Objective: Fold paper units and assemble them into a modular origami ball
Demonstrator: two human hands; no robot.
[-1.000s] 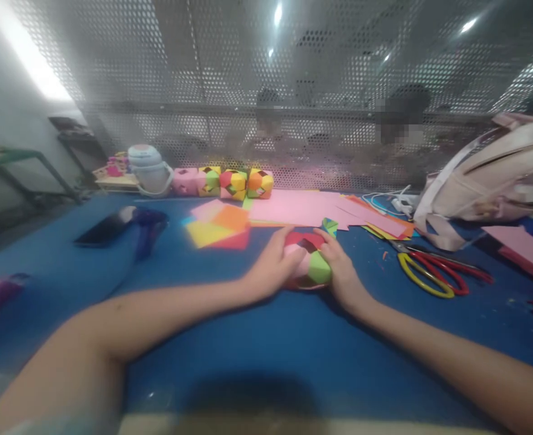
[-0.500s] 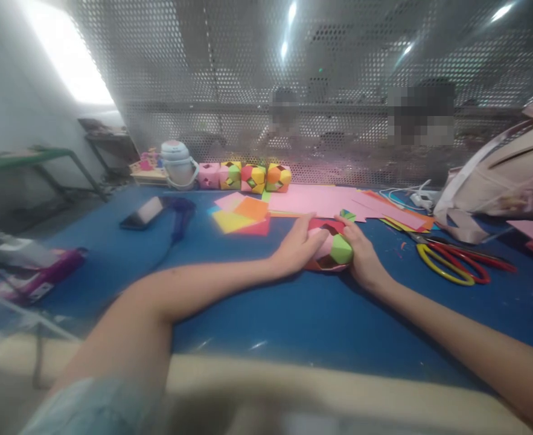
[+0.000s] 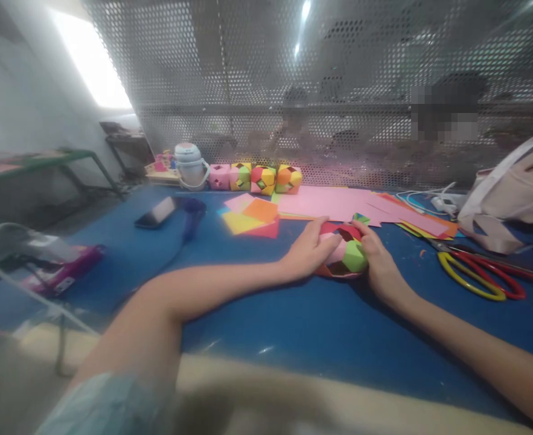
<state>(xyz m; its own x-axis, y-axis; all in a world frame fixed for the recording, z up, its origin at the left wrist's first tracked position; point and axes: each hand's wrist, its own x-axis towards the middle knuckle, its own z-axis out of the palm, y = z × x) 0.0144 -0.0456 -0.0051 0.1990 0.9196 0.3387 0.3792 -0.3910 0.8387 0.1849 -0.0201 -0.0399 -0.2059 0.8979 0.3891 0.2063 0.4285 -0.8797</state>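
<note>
Between my two hands is a folded paper ball point(image 3: 354, 256) in pink, green and red, with dark openings in its faces. My left hand point(image 3: 309, 251) clasps its left side, thumb lying across the pink part. On the other side, my right hand point(image 3: 381, 263) grips the ball near the green part, its fingertips at the upper right edge. A small blue, green and yellow paper piece point(image 3: 361, 218) shows just behind the right fingertips. The undersides of the ball and the far fingers are hidden.
Coloured paper squares point(image 3: 248, 215) and pink sheets point(image 3: 325, 202) lie beyond my hands. Several finished paper balls point(image 3: 263, 180) line the back beside a white pot point(image 3: 191, 166). Scissors point(image 3: 472, 275) and a bag point(image 3: 510, 181) are right; a hair dryer point(image 3: 192, 211), phone point(image 3: 156, 211) and power strip point(image 3: 67, 269) left.
The view has swung slightly left, so everything sits further right in the picture. Both hands keep their hold on the paper ball, with little visible change in grip.
</note>
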